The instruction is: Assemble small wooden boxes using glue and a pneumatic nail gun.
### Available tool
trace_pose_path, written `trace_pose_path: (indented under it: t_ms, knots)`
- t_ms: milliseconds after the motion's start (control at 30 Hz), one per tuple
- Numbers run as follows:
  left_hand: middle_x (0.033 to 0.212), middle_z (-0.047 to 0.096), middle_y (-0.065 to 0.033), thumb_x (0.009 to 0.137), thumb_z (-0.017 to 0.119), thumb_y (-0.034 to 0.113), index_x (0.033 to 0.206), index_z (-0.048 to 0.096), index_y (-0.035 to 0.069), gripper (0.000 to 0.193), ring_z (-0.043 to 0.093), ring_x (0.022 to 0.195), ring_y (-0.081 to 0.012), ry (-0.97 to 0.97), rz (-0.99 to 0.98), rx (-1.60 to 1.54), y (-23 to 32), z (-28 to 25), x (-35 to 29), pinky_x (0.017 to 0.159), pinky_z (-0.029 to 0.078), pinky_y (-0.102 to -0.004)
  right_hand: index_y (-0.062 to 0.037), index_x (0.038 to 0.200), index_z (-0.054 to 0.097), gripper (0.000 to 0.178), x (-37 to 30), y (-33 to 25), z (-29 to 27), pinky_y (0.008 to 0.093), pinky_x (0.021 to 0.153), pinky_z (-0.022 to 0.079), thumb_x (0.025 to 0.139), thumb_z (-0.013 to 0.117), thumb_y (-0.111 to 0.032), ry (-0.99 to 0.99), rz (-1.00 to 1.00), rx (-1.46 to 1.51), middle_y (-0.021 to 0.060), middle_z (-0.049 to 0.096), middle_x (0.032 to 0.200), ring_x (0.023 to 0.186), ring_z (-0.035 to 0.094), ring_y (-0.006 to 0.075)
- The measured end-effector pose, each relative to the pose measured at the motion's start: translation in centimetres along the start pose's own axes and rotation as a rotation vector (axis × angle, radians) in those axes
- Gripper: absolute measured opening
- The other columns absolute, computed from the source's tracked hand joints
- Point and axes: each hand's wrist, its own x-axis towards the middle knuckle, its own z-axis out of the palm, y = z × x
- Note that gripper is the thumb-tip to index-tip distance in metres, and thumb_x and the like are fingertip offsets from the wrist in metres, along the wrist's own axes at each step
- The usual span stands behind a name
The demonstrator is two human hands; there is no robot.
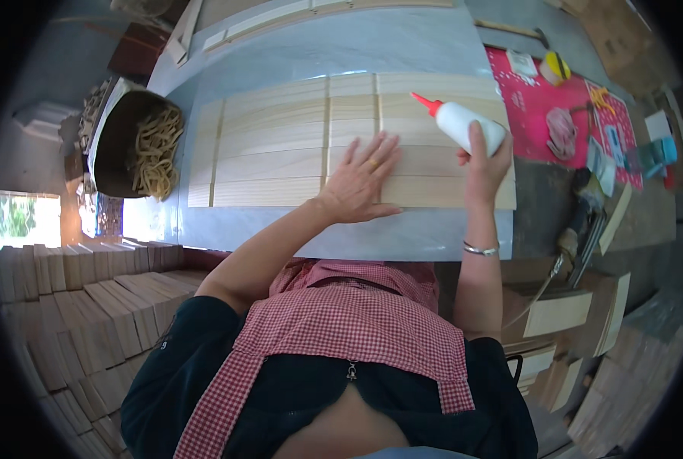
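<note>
Several pale wooden boards (273,145) lie side by side on the grey table, with grooves running across them. Flat on these boards, near their front edge, rests my left hand (361,180), its fingers spread and a ring on one of them. My right hand (485,161) is wrapped round a white glue bottle (464,126) with a red pointed nozzle. The bottle is tilted over the right part of the boards, its nozzle toward the upper left. Whether glue is coming out cannot be made out.
Left of the boards stands a box (120,145) with tan bands in it. At the right, a red sheet (521,115) carries a yellow tape roll (556,67) and pink string (562,131). A hammer (513,30) lies far right. Wooden planks (74,314) are stacked at the lower left.
</note>
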Motion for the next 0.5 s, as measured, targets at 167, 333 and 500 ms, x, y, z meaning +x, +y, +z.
trace_pose_path:
  t_ms: [167,333,500]
  knots:
    - [0.17,0.014,-0.0149,0.085,0.056,0.074,0.159,0.024,0.002,0.108,0.007,0.158,-0.033,-0.036,-0.166,0.023,-4.6,-1.3,-7.0,0.125,0.006,-0.058,0.0043,0.12,0.05,0.052,3.3,4.1,7.8,0.0282,0.055,0.053,0.091,0.074,-0.033,-0.013,0.012,-0.108,0.0165,0.063,0.096,0.064,0.062,0.0178]
    - [0.17,0.014,-0.0161,0.084,0.056,0.073,0.158,0.025,-0.001,0.11,0.006,0.158,-0.0331,-0.074,-0.256,0.009,-5.9,-1.2,-9.1,0.125,0.007,-0.0575,0.0076,0.118,0.05,0.055,6.0,7.8,11.2,0.0263,0.047,0.051,0.092,0.073,-0.034,0.083,-0.111,-0.309,0.0174,0.063,0.095,0.054,0.057,0.0157]
    - [0.17,0.014,-0.0149,0.085,0.055,0.071,0.159,0.024,-0.001,0.107,0.006,0.158,-0.0319,-0.051,-0.246,0.011,-5.8,-0.7,-9.1,0.125,0.007,-0.0575,0.0079,0.119,0.051,0.056,5.0,7.2,10.6,0.0302,0.054,0.053,0.091,0.073,-0.035,0.102,-0.071,-0.386,0.0196,0.063,0.099,0.062,0.06,0.0201]
